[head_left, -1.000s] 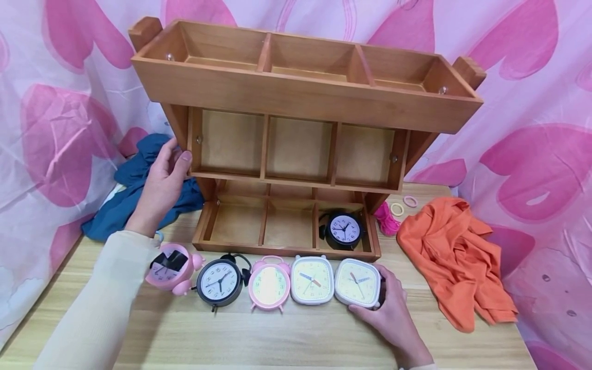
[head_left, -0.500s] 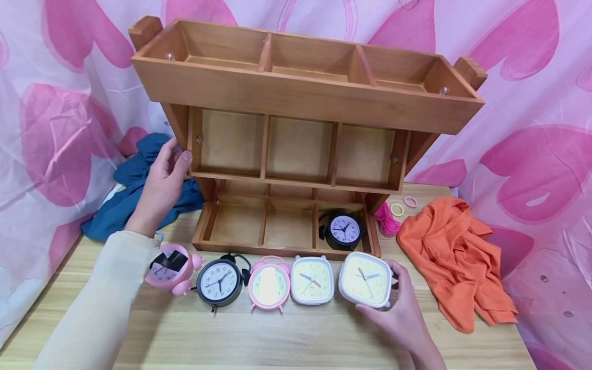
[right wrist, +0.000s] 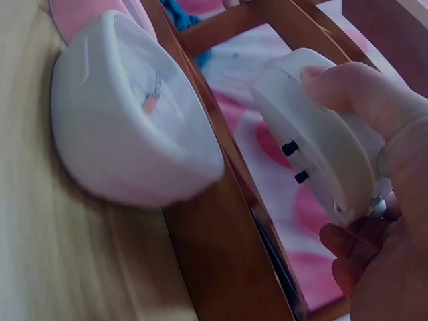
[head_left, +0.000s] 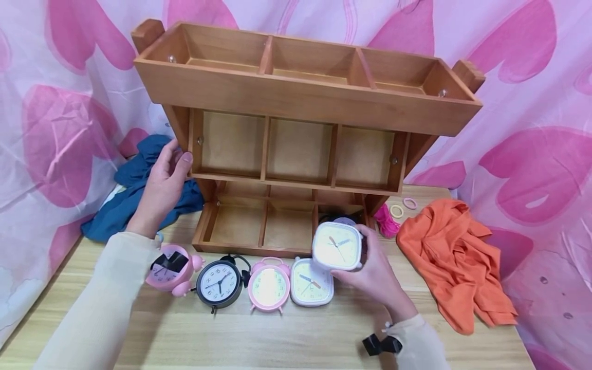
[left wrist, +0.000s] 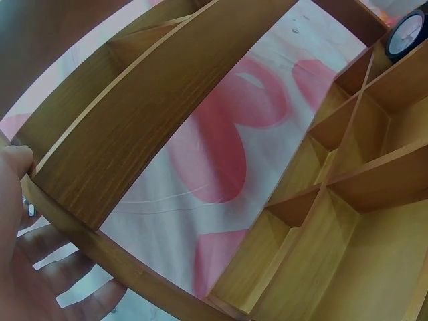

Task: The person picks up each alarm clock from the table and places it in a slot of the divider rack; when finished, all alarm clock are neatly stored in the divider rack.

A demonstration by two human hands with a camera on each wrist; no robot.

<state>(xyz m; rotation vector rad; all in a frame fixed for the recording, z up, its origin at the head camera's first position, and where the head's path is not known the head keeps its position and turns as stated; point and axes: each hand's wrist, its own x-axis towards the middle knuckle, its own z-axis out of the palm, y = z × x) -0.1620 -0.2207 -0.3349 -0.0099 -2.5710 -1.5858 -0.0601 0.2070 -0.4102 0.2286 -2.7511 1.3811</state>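
**Lifting a square white clock at the front of a wooden organiser**

Gripping the white square clock (head_left: 337, 245), the right hand (head_left: 374, 275) holds it clear of the desk (head_left: 277, 334), above the front rail of the lowest tier of the wooden shelf (head_left: 296, 103), near the tier's right compartment. Fingers curl behind the clock's case while the thumb lies along its lower edge; the right wrist view shows fingertips (right wrist: 354, 90) wrapped over the case's rim, with two dark switches on its side. A black round clock inside that right compartment is almost wholly hidden behind the held clock in the head view; the left wrist view shows it as a dark-rimmed dial (left wrist: 408, 35) in the far corner cell.

The left hand (head_left: 162, 187) grips the shelf's left upright, thumb on the front face and fingers round the back; the left wrist view confirms fingers (left wrist: 73, 294) behind the wooden post.

Along the desk's front-centre stands a row of four clocks, left to right: a pink clock (head_left: 170, 267) tilted over, a black twin-bell clock (head_left: 219, 281), a pink twin-bell clock (head_left: 270, 286), and a second white square clock (head_left: 311, 282), just below the held one.

An orange cloth (head_left: 453, 262) lies toward the desk's right edge, a blue cloth (head_left: 139, 190) at the back left corner, and two hair rings (head_left: 402, 206) beside a magenta bundle (head_left: 385, 220) right of the shelf.
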